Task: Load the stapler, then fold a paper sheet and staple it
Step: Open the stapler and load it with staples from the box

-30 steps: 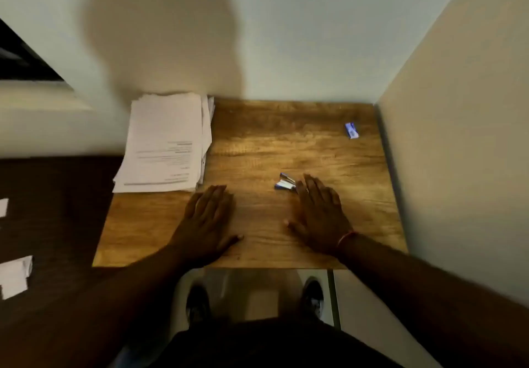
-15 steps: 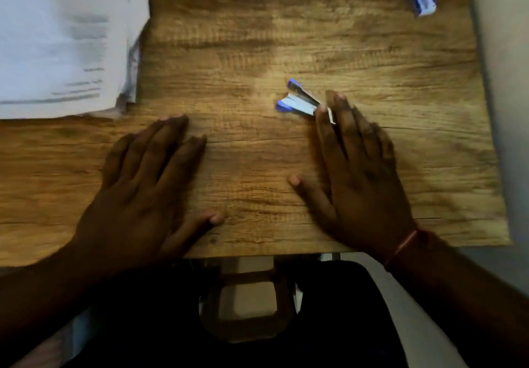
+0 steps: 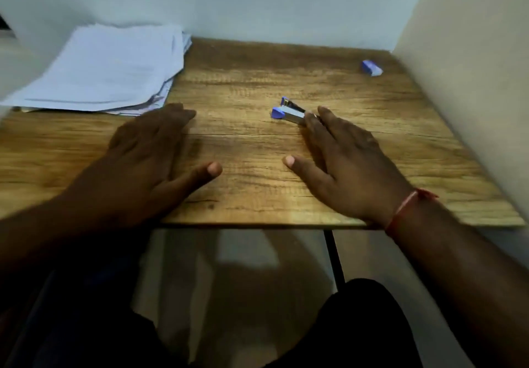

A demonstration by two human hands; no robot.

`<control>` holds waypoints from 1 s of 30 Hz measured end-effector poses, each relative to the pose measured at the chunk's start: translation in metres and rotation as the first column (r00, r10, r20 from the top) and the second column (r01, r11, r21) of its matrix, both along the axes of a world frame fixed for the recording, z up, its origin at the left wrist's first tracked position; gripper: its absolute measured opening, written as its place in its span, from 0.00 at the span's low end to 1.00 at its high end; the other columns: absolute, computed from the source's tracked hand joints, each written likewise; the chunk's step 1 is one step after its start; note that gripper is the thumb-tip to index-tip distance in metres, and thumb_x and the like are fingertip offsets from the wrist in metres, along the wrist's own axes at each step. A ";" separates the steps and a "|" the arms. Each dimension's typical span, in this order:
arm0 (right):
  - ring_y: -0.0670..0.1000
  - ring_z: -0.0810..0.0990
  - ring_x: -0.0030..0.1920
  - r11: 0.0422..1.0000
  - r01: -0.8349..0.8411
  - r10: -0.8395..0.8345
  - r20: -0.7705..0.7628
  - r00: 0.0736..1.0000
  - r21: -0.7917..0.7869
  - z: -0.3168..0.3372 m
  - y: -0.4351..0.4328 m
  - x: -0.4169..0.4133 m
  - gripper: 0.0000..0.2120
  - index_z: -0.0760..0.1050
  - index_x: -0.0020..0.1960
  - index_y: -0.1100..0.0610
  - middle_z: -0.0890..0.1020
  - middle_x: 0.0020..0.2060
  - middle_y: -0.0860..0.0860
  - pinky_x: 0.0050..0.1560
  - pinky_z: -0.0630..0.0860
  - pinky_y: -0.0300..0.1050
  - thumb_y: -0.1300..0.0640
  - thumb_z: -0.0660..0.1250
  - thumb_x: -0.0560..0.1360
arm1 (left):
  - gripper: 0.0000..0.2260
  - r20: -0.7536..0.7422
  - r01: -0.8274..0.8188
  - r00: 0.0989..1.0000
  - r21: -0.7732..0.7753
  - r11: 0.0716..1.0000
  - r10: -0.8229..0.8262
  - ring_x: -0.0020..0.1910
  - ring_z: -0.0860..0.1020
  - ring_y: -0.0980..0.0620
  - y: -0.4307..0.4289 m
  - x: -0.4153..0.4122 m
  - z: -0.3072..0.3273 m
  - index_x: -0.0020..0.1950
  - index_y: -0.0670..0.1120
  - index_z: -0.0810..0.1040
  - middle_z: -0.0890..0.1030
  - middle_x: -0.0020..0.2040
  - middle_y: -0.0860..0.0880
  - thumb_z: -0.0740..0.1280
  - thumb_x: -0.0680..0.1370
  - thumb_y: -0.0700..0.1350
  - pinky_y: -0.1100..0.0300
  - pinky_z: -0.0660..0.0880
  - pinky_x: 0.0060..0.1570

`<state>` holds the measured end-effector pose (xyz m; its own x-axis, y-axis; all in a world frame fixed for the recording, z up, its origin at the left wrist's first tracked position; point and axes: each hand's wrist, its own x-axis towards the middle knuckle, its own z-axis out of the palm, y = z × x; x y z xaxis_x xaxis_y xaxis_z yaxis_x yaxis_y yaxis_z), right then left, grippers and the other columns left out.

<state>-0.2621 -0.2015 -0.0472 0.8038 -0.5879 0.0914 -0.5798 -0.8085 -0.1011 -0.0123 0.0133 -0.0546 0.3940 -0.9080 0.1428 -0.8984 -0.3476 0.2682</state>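
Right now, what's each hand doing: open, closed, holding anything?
Left hand: open, flat on the brown wooden table, holding nothing.
Right hand: open, fingers touching the small blue-and-silver metal stapler.

Your left hand [image 3: 148, 161] lies flat on the desk [image 3: 249, 75] just before the paper stack [image 3: 114, 72] at far left, your right hand [image 3: 346, 164] flat to its right with fingertips [image 3: 310, 118] touching the stapler [image 3: 287, 112] mid-desk, small box [image 3: 371, 68] at the back right corner.
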 end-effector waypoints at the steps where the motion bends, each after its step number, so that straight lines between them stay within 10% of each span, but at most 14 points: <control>1: 0.57 0.53 0.88 1.000 0.003 -0.003 0.007 1.000 0.003 0.001 0.002 -0.001 0.42 0.48 0.89 0.48 0.50 0.89 0.52 0.85 0.50 0.58 0.26 0.49 0.83 | 0.52 -0.024 0.001 1.000 0.000 1.000 -0.001 0.90 0.52 0.52 0.000 -0.002 0.004 0.90 0.58 0.53 0.56 0.91 0.52 0.48 0.72 0.86 0.49 0.48 0.88; 12: 0.59 0.65 0.83 0.999 -0.028 0.030 0.061 0.998 -0.023 0.006 0.009 -0.007 0.40 0.58 0.86 0.50 0.65 0.84 0.55 0.82 0.62 0.62 0.26 0.53 0.83 | 0.46 -0.037 0.069 0.997 -0.044 0.997 -0.070 0.87 0.62 0.49 0.007 -0.017 0.014 0.90 0.51 0.56 0.62 0.90 0.49 0.62 0.80 0.75 0.56 0.57 0.83; 20: 0.53 0.75 0.64 0.999 0.022 -0.013 0.216 0.976 -0.040 0.002 -0.026 0.035 0.30 0.79 0.68 0.45 0.79 0.60 0.47 0.66 0.73 0.55 0.25 0.63 0.77 | 0.43 -0.148 0.054 0.986 -0.150 0.987 -0.076 0.80 0.71 0.55 -0.053 -0.007 0.010 0.86 0.57 0.65 0.72 0.83 0.54 0.70 0.77 0.75 0.53 0.69 0.80; 30: 0.56 0.79 0.57 0.999 -0.042 0.028 0.371 0.928 0.030 0.002 -0.087 0.141 0.10 0.79 0.60 0.51 0.83 0.55 0.52 0.57 0.77 0.52 0.54 0.69 0.79 | 0.35 -0.254 -0.009 0.961 -0.427 0.904 -0.111 0.58 0.84 0.58 -0.187 0.029 0.011 0.78 0.52 0.76 0.85 0.64 0.54 0.77 0.76 0.67 0.55 0.82 0.63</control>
